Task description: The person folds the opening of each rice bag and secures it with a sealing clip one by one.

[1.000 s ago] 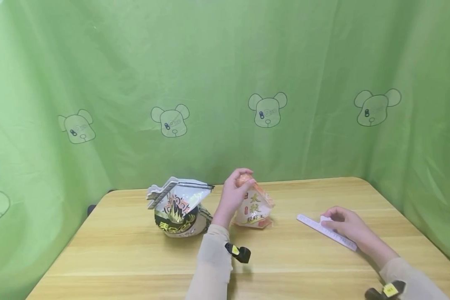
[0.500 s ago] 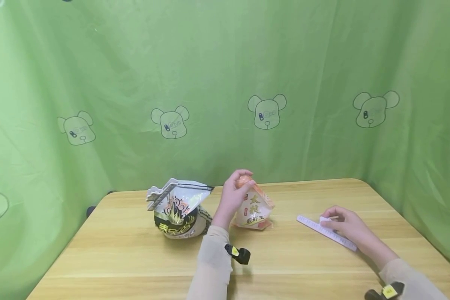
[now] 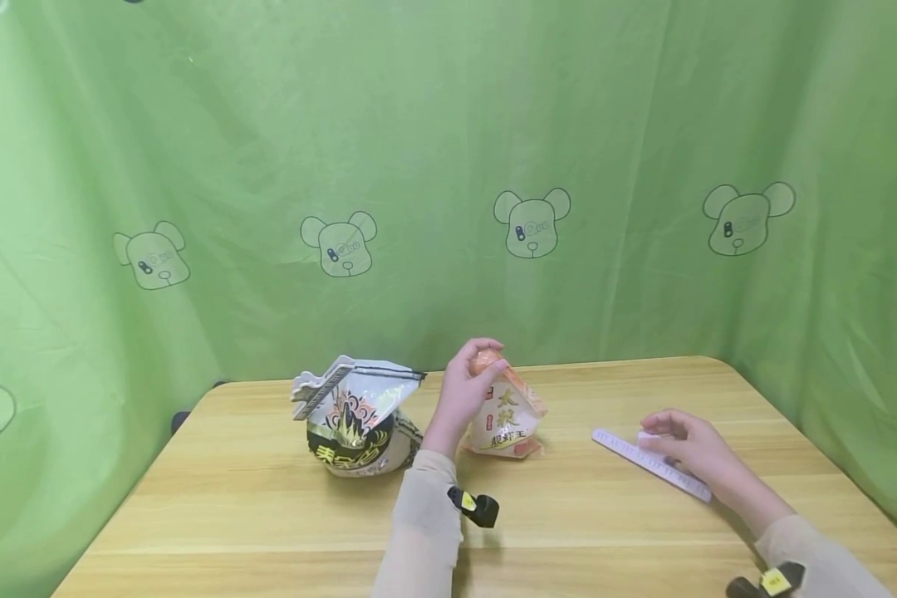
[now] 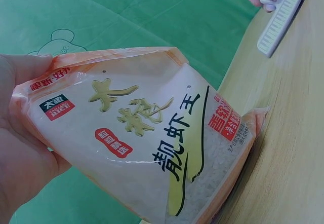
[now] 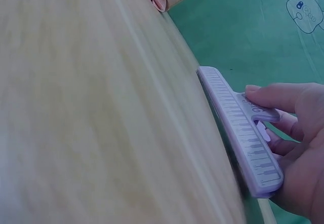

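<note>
My left hand (image 3: 465,394) grips the folded orange top of a bag of rice (image 3: 502,423), which stands on the table. In the left wrist view the bag of rice (image 4: 136,127) leans diagonally, thumb on the near face, with grains showing through a window low down. Over on the right, my right hand (image 3: 691,448) pinches the handle of a long lilac bag clip (image 3: 628,451). The right wrist view shows the bag clip (image 5: 240,127) with a piano-key pattern along its bar, the thumb on one handle and curled fingers behind.
Left of my left arm stands a second, black-and-white bag (image 3: 359,423), its folded top held by a grey-white clip (image 3: 321,390). The wooden table (image 3: 269,515) ends at a green curtain (image 3: 433,166) with bear-head outlines.
The right thumb and the bag clip's handle have shifted very slightly. The left hand and the bag of rice stay in place.
</note>
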{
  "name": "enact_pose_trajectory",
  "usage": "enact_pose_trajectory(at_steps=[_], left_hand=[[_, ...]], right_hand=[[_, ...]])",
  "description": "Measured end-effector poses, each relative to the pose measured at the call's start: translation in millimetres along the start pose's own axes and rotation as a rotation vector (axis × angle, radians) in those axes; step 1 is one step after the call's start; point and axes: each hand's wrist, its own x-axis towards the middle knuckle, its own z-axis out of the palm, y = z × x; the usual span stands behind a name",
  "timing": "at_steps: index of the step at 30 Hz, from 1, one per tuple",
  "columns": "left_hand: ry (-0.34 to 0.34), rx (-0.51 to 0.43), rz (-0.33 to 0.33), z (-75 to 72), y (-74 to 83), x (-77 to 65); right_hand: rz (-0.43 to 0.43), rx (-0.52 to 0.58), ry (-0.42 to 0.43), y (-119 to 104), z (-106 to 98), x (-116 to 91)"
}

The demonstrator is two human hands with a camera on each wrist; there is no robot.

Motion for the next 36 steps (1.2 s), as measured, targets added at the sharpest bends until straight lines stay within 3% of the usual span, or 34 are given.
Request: enact_pose_trajectory(at_steps=[26, 36], left_hand=[[0.009, -0.007, -0.005, 0.6, -0.9, 0.7], [0.006, 0.0, 0.002, 0.4, -1.8, 1.8]], right_hand=[[-0.167, -0.013, 0.15, -8, -2, -2], [-0.171, -0.094, 0.185, -19, -3, -5]])
